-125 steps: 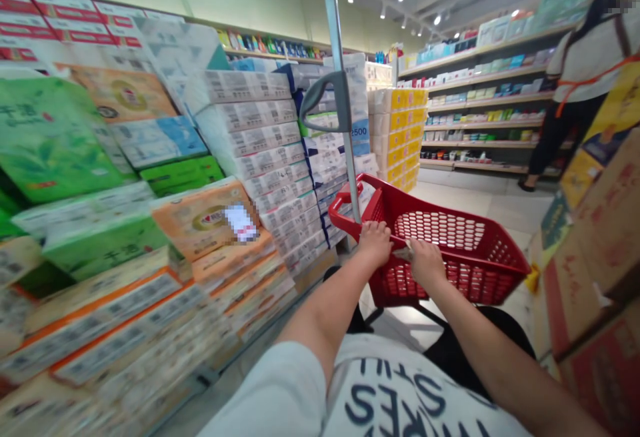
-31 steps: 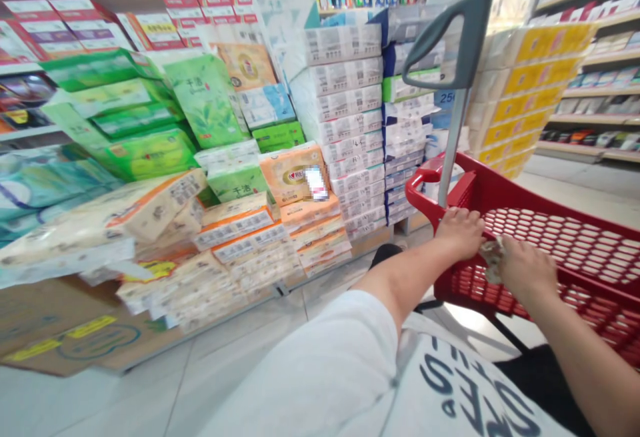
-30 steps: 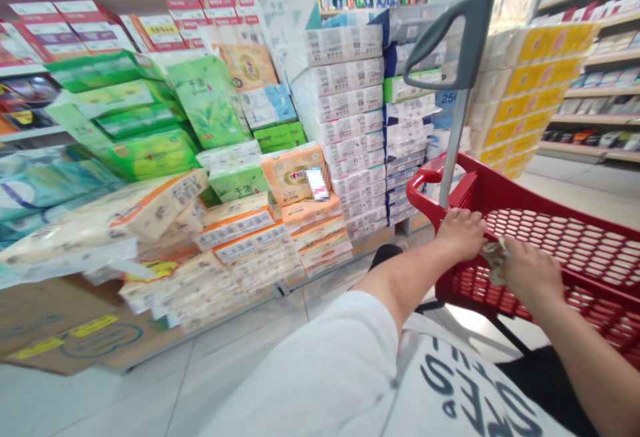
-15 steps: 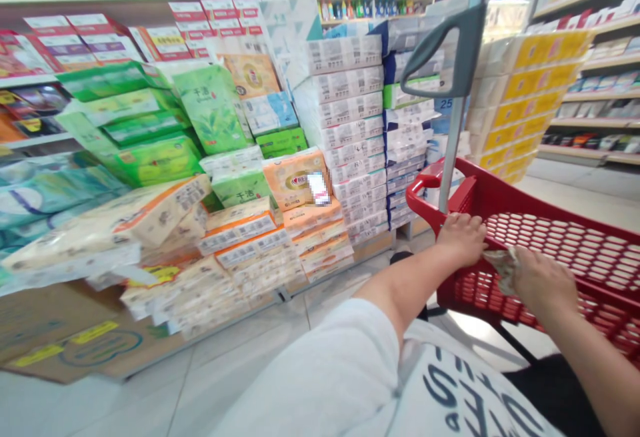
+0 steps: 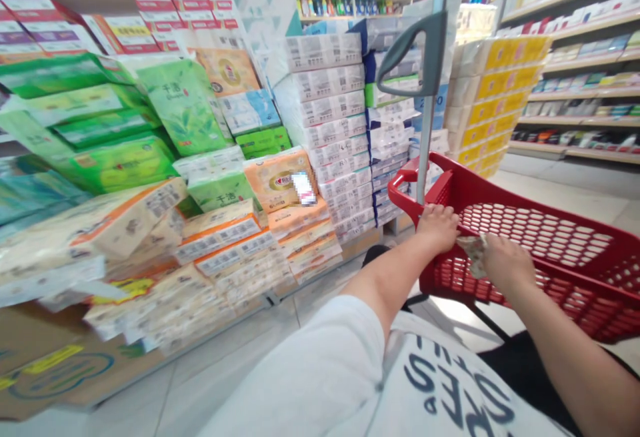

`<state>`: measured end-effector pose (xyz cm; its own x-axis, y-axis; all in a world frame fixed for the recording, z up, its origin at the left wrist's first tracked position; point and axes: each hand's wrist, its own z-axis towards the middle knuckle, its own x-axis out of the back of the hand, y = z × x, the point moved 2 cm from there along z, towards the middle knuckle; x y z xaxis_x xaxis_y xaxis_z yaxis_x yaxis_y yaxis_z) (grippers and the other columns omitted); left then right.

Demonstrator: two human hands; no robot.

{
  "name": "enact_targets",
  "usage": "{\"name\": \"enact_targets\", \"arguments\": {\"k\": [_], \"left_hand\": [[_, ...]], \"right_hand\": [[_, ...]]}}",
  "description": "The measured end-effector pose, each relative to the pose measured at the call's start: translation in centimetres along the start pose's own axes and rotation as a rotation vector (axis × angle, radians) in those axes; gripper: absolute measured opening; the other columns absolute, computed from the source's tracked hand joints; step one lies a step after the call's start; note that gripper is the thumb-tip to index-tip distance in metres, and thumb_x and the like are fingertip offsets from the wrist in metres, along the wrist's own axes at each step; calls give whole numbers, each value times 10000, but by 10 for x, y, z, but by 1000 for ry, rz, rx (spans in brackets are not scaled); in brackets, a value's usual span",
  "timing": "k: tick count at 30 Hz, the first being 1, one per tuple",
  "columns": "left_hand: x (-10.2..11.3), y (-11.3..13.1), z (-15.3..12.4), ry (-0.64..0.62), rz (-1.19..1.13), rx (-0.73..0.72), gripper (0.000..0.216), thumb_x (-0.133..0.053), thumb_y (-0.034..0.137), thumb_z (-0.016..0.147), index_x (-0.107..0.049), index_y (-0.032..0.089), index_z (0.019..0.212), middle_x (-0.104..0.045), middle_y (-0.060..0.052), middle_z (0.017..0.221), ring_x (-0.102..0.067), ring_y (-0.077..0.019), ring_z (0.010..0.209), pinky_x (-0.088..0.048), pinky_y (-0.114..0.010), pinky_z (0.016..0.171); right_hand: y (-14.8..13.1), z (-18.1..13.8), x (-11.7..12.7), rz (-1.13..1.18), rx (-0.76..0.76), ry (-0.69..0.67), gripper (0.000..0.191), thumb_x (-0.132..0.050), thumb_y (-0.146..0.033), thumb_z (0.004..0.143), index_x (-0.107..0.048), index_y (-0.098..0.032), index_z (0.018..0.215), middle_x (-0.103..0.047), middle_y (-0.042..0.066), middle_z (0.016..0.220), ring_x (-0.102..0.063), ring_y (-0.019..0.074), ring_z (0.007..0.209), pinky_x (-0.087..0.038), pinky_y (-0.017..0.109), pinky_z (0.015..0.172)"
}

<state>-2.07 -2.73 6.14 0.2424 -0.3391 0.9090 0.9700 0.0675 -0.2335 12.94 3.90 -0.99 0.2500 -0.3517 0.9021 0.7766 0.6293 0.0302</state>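
— Hands on the basket, both of them?

— Both. The left hand (image 5: 439, 227) sits on the near rim of the red basket (image 5: 540, 191), at its corner, right at the foot of the grey pole (image 5: 425, 150). Its fingers (image 5: 445, 213) lie pressed together and bend over the rim.

— And the other one?

— The right hand (image 5: 504, 265) is just beside it on the same rim, the two hands nearly touching. Its fingers are curled in, pinching a crumpled paper (image 5: 473, 252) that pokes out between the hands and lies against the rim.

— What's the basket like?

— Red mesh walls and floor, stretching away beyond the fingers and off to the right.

— That grey loop overhead?

— A grey handle (image 5: 400, 63) fixed to the pole, well above the left fingers.

— And round about?

— Left of the fingers, well apart, tissue packs are heaped. An orange pack (image 5: 280, 180) is nearest, with white packs (image 5: 325, 110) stacked tall behind it. Green packs (image 5: 180, 107) lie further left, some tilted. Beyond the fingers, past the pole, there's a stack of yellow packs (image 5: 493, 90), then shelves (image 5: 575, 90) to its right. Under the arms I see pale tiled floor (image 5: 240, 357) and the person's white shirt (image 5: 400, 383) with dark lettering.
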Motion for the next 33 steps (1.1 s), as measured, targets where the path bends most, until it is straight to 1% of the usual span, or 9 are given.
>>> {"name": "enact_targets", "arguments": {"k": [3, 6, 11, 16, 20, 23, 26, 29, 33], "left_hand": [[-2, -8, 2, 16, -17, -25, 344, -471, 408, 912, -595, 177, 1133, -548, -61, 1234, -442, -219, 1119, -295, -393, 1001], [-4, -17, 0, 25, -16, -68, 359, -472, 421, 911, -576, 193, 1167, -510, -42, 1305, -413, -216, 1165, -283, -395, 1020], [-4, -29, 0, 7, -20, -28, 325, -492, 402, 904, -567, 226, 1167, -505, -19, 1321, -380, -212, 1206, -239, -385, 1053], [-9, -39, 4, 39, -41, -9, 294, -524, 382, 886, -577, 240, 1138, -532, -23, 1290, -404, -225, 1176, -238, -396, 1043], [-12, -48, 2, 41, -44, -16, 272, -538, 392, 870, -601, 246, 1091, -551, -19, 1276, -419, -233, 1166, -252, -414, 1035], [-14, -54, 3, 37, -43, -17, 292, -554, 400, 850, -615, 229, 1079, -572, -35, 1242, -433, -244, 1154, -264, -427, 1030], [-12, -55, 2, 30, -34, 11, 298, -556, 396, 843, -621, 222, 1076, -584, -43, 1217, -437, -249, 1151, -267, -428, 1031], [-6, -50, -3, 17, -27, 17, 296, -540, 395, 853, -617, 223, 1081, -581, -36, 1222, -438, -238, 1150, -265, -416, 1034], [-4, -44, -9, -10, -37, -12, 327, -502, 403, 877, -601, 220, 1129, -558, -37, 1258, -431, -233, 1159, -272, -414, 1022]], "right_hand": [[12, -1, -5, 29, 93, 2, 342, -480, -184, 843, -508, -152, 1182, -641, 126, 1011, -595, 244, 877, -374, 342, 743], [21, 1, -2, 29, 53, -41, 390, -516, -196, 818, -507, -130, 1202, -645, 149, 995, -609, 255, 860, -389, 342, 715], [8, 11, 13, 125, -61, -375, 280, -540, -188, 789, -597, -193, 1063, -678, 92, 881, -638, 213, 752, -396, 280, 622], [4, 13, 17, 264, 35, -130, 463, -481, -83, 797, -533, -166, 1249, -654, 115, 1116, -604, 209, 984, -418, 279, 807], [10, 23, 16, 647, -163, -143, 335, -369, -211, 894, -635, -189, 1096, -701, 52, 888, -632, 174, 754, -449, 252, 662], [5, 35, 27, 768, -290, 144, 403, -288, -271, 929, -580, -188, 1193, -691, 55, 929, -626, 177, 782, -465, 270, 687], [-18, 35, 35, 576, -166, 320, 417, -315, -227, 914, -510, -179, 1279, -645, 102, 1123, -589, 212, 983, -439, 327, 844], [-39, 16, 25, 290, 86, 178, 389, -381, -243, 910, -506, -168, 1271, -615, 137, 1162, -556, 255, 1026, -404, 382, 883], [-26, -1, -6, 118, 172, 102, 473, -395, -180, 879, -427, -185, 1350, -615, 157, 1110, -560, 279, 946, -409, 391, 797]]}}
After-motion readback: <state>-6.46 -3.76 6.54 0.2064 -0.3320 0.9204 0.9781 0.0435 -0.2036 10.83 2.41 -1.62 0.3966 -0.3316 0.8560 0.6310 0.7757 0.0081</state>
